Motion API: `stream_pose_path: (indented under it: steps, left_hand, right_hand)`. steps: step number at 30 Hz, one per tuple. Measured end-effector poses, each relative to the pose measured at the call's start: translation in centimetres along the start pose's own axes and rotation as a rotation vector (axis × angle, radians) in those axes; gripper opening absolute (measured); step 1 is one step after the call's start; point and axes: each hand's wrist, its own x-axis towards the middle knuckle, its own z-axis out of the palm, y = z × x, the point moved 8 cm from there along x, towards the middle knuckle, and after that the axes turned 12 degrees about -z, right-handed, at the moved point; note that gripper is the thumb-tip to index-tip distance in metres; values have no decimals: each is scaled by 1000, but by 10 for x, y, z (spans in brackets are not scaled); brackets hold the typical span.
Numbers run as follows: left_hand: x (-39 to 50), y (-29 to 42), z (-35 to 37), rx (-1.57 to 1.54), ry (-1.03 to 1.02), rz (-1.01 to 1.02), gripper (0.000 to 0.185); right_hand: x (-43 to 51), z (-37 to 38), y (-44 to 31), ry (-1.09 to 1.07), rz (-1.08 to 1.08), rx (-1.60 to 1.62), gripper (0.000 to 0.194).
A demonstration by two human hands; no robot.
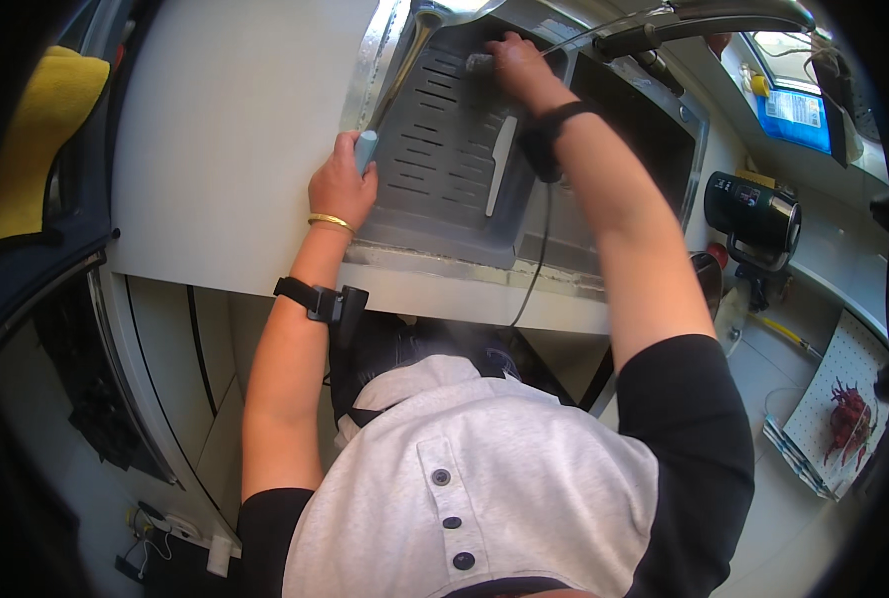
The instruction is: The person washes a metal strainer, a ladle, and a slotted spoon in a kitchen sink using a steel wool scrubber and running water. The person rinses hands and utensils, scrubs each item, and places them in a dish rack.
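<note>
My left hand (343, 179) grips the light blue handle (366, 149) of a metal cooking utensil at the sink's left edge. The utensil's metal shaft (399, 82) runs away from me to a wide shiny head (455, 11), partly cut off by the top of the view. My right hand (523, 69) is over the far part of a dark grey slotted drain tray (422, 161). At its fingertips is a blurred greyish clump (480, 63); whether the hand holds it is unclear. A thin bright line, perhaps running water, reaches from the faucet (743, 19) towards this hand.
The dark sink basin (631, 127) lies right of the tray. A pale counter (220, 149) extends left, with a yellow cloth (44, 142) beyond it. On the right are a dark green kettle (751, 217), a blue packet (794, 119) and dried red chillies (848, 422).
</note>
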Motion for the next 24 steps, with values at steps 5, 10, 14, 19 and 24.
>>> stream_pose_path:
  steps: [5, 10, 14, 19, 24]
  left_hand:
    - [0, 0, 0, -16, -17, -3, 38]
    - [1, -1, 1, -10, -23, 4, 38]
    - [0, -1, 2, -7, -15, 16, 39]
    - [1, -1, 3, 14, -24, 0, 39]
    - [-1, 1, 0, -39, -6, 33, 39]
  right_hand:
    - [-74, 31, -70, -796, -613, 500, 35]
    - [-122, 58, -130, -904, -885, 266, 28]
    - [-52, 21, -104, -425, -581, 221, 30]
    - [-53, 18, -126, -706, -776, 448, 37]
    - [-146, 42, -159, -1210, -763, 476, 36]
